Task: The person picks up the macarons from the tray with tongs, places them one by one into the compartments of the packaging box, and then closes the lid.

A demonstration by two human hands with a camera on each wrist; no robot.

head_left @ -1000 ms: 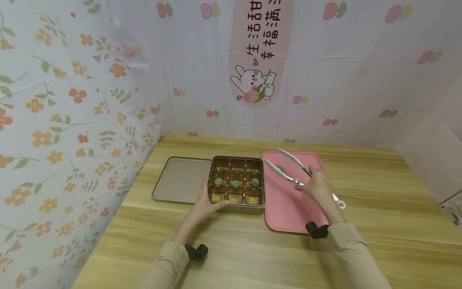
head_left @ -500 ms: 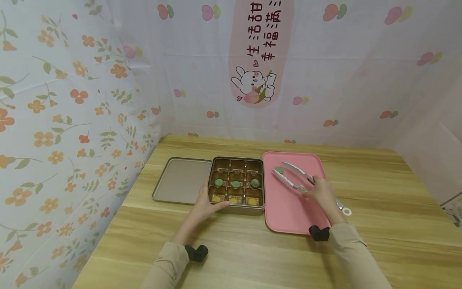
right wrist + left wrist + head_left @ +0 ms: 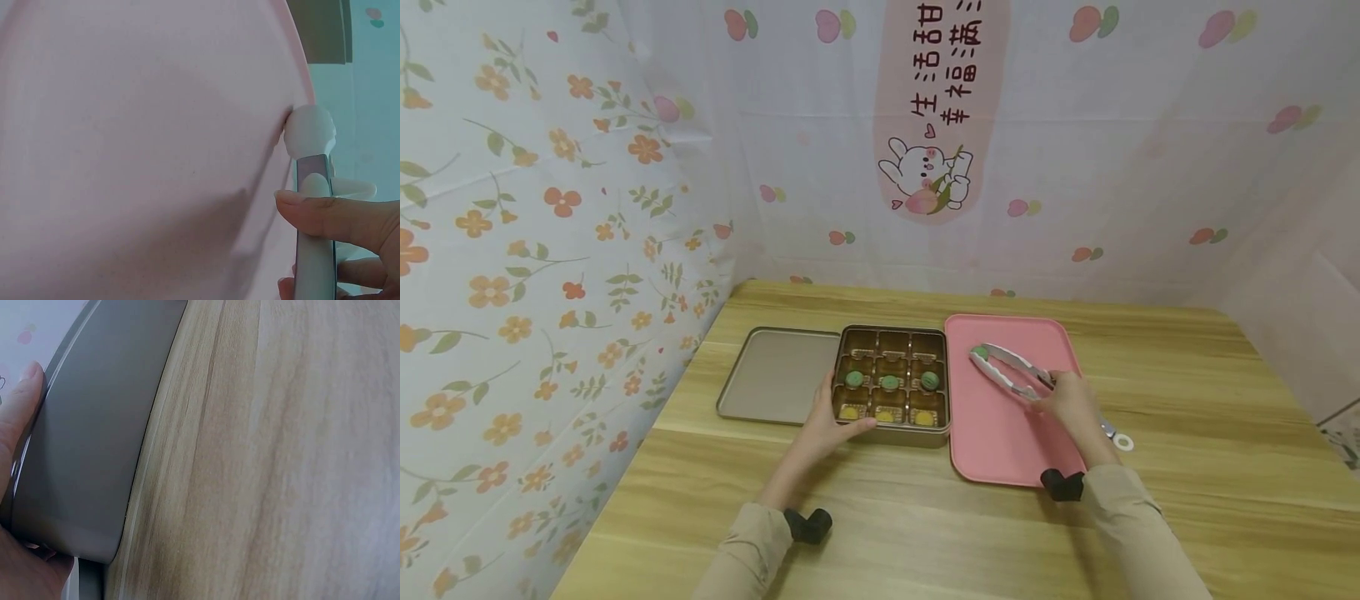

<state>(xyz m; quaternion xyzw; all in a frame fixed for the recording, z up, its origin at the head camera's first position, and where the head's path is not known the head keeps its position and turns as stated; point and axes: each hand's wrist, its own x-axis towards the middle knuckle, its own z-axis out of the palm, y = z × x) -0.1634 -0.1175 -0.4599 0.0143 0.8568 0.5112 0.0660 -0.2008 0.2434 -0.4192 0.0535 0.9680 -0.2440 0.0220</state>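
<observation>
My left hand (image 3: 825, 432) holds the near left corner of a brown metal box (image 3: 895, 435), its thumb lying along the front rim; the left wrist view shows that thumb too. Clear dividers split the box into compartments. Green macarons (image 3: 890, 382) fill the middle row and yellow macarons (image 3: 886, 414) the front row; the back row holds none. My right hand (image 3: 1070, 408) grips metal tongs (image 3: 996, 377) with white tips over the pink tray (image 3: 1000, 450). The tips stand on either side of a green macaron (image 3: 981, 352) near the tray's far left. In the right wrist view, one white tip (image 3: 309, 131) shows.
A flat metal lid (image 3: 778, 375) lies left of the box, against its side. The pink tray adjoins the box's right side. Patterned cloth (image 3: 820, 167) hangs behind and to the left of the wooden table (image 3: 910, 517).
My right hand has lowered the tongs from above the tray to the green macaron, and their arms have drawn together around it. The left hand and the box stay where they were.
</observation>
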